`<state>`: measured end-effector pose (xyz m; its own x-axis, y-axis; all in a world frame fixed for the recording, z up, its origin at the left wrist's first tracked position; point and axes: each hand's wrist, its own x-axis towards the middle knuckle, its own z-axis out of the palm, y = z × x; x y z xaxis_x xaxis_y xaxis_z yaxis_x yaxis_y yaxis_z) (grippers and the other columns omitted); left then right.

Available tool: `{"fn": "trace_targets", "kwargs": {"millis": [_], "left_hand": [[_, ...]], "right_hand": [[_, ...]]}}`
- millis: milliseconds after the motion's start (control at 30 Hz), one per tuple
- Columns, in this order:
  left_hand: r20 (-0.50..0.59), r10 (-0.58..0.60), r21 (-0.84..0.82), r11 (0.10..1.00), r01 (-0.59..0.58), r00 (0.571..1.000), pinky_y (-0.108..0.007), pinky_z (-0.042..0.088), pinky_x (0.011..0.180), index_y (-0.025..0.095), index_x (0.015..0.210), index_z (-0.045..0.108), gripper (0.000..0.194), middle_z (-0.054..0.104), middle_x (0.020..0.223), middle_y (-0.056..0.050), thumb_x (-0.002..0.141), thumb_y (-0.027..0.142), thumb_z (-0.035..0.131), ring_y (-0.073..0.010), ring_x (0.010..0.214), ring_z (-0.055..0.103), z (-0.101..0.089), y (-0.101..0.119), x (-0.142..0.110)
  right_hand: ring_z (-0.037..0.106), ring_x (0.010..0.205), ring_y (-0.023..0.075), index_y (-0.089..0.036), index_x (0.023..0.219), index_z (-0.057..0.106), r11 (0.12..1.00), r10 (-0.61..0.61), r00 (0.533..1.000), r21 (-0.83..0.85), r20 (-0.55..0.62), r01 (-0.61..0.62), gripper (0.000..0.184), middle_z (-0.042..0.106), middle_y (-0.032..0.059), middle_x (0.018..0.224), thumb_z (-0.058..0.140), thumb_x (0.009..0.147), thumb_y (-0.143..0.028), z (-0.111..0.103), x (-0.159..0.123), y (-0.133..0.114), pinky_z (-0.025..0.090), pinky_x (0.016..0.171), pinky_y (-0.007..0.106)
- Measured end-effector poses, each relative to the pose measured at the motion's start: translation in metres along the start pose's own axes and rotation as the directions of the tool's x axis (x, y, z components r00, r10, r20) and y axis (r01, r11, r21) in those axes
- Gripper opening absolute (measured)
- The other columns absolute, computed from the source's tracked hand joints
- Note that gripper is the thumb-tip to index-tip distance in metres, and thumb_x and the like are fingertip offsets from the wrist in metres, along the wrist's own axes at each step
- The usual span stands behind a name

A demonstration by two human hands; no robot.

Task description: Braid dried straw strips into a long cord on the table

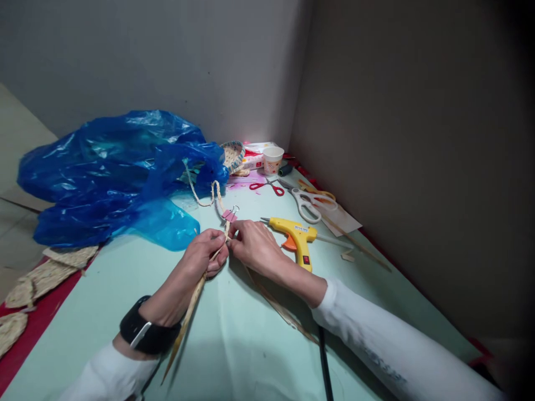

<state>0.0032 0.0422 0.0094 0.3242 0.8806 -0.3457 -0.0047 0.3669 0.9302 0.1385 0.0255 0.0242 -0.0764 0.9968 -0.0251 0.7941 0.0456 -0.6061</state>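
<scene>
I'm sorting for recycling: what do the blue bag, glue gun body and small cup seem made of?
Blue bag: thin, glossy plastic film; it crumples, shines and looks partly see-through.
Glue gun body: hard, smooth plastic, judging by its even yellow, moulded shape.
Small cup: likely paper, with a printed pattern, though plastic is possible.

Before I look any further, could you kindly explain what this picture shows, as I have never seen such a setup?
There is no machine here: a person works with two bare hands, seen by a camera worn on the head, looking forward and down. The left hand and right hand hold a narrow, straw-coloured braid between their fingers, just below a pink clip. Around them on the pale green table lie a yellow glue gun, red-handled scissors, white-handled scissors, a paper cup and, at the left, a big blue plastic bag.
</scene>
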Motion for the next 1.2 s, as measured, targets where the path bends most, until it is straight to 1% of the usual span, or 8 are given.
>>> {"fn": "trace_targets", "kwargs": {"millis": [300, 533, 633, 733, 833, 933, 1033, 1200], "left_hand": [[-0.046, 0.092, 0.118, 0.989, -0.086, 0.995, -0.015, 0.017, 0.029, 0.022, 0.077, 0.041, 0.016, 0.051, 0.040, 0.007, 0.077, 0.032, 0.053, -0.0054, 0.026, 0.024, 0.005, -0.003, -0.002], [-0.145, 0.235, 0.310, 0.933, -0.181, 0.961, -0.018, 0.021, 0.038, 0.022, 0.073, 0.043, 0.016, 0.052, 0.050, 0.008, 0.080, 0.031, 0.055, -0.0070, 0.035, 0.032, 0.004, -0.005, -0.007], [-0.165, 0.391, 0.606, 0.764, -0.220, 0.905, -0.023, 0.030, 0.049, 0.022, 0.069, 0.046, 0.015, 0.052, 0.057, 0.005, 0.081, 0.027, 0.054, -0.0122, 0.049, 0.043, 0.003, -0.002, -0.011], [-0.117, 0.529, 0.861, 0.476, -0.180, 0.841, -0.027, 0.033, 0.060, 0.022, 0.072, 0.049, 0.013, 0.054, 0.066, 0.000, 0.085, 0.022, 0.048, -0.0177, 0.064, 0.050, 0.005, 0.000, -0.017], [-0.047, 0.652, 0.978, 0.185, -0.099, 0.757, -0.028, 0.033, 0.064, 0.021, 0.076, 0.054, 0.015, 0.057, 0.084, -0.005, 0.087, 0.018, 0.045, -0.0210, 0.079, 0.053, 0.009, -0.003, -0.021], [0.035, 0.718, 0.999, -0.028, -0.021, 0.695, -0.028, 0.029, 0.057, 0.022, 0.078, 0.060, 0.017, 0.057, 0.088, -0.006, 0.088, 0.017, 0.047, -0.0211, 0.080, 0.055, 0.013, -0.008, -0.024], [0.102, 0.703, 0.989, -0.146, 0.003, 0.704, -0.029, 0.022, 0.051, 0.022, 0.081, 0.063, 0.019, 0.058, 0.081, -0.004, 0.088, 0.016, 0.047, -0.0187, 0.064, 0.052, 0.014, -0.012, -0.025], [0.159, 0.692, 0.986, -0.153, -0.073, 0.704, -0.029, 0.026, 0.053, 0.020, 0.081, 0.063, 0.020, 0.063, 0.079, -0.004, 0.088, 0.012, 0.046, -0.0186, 0.064, 0.056, 0.016, -0.017, -0.028]], "right_hand": [[0.057, 0.071, 0.0170, -0.018, 0.075, 0.066, 0.987, 0.036, 0.997, 0.159, -0.068, -0.025, 0.016, 0.068, 0.0051, 0.074, 0.050, 0.076, -0.018, 0.006, 0.000, 0.002, 0.033, 0.061, 0.025], [0.052, 0.062, 0.0148, -0.017, 0.066, 0.066, 0.974, 0.028, 0.995, 0.226, -0.098, -0.005, 0.015, 0.063, 0.0029, 0.062, 0.053, 0.073, -0.021, 0.009, 0.000, 0.005, 0.030, 0.057, 0.025], [0.050, 0.061, 0.0141, -0.017, 0.066, 0.066, 0.962, 0.033, 0.994, 0.275, -0.103, -0.004, 0.015, 0.063, 0.0021, 0.063, 0.053, 0.072, -0.020, 0.010, 0.001, 0.006, 0.030, 0.056, 0.025], [0.050, 0.063, 0.0141, -0.017, 0.067, 0.066, 0.950, 0.040, 0.995, 0.311, -0.088, -0.010, 0.016, 0.063, 0.0024, 0.065, 0.052, 0.073, -0.019, 0.010, 0.002, 0.006, 0.030, 0.056, 0.024], [0.052, 0.064, 0.0141, -0.017, 0.068, 0.067, 0.944, 0.038, 0.997, 0.329, -0.069, -0.013, 0.016, 0.064, 0.0025, 0.067, 0.051, 0.073, -0.018, 0.010, 0.003, 0.007, 0.031, 0.056, 0.024], [0.052, 0.063, 0.0144, -0.016, 0.067, 0.066, 0.943, 0.050, 0.997, 0.331, -0.067, -0.025, 0.017, 0.063, 0.0026, 0.064, 0.052, 0.075, -0.020, 0.011, 0.004, 0.007, 0.032, 0.056, 0.024], [0.052, 0.063, 0.0145, -0.016, 0.067, 0.065, 0.948, 0.056, 0.995, 0.318, -0.081, -0.027, 0.017, 0.062, 0.0029, 0.063, 0.052, 0.075, -0.021, 0.011, 0.002, 0.006, 0.032, 0.056, 0.024], [0.053, 0.063, 0.0143, -0.016, 0.067, 0.066, 0.960, 0.040, 0.993, 0.279, -0.114, -0.007, 0.017, 0.063, 0.0033, 0.064, 0.050, 0.073, -0.016, 0.006, -0.003, 0.003, 0.032, 0.057, 0.023]]}}
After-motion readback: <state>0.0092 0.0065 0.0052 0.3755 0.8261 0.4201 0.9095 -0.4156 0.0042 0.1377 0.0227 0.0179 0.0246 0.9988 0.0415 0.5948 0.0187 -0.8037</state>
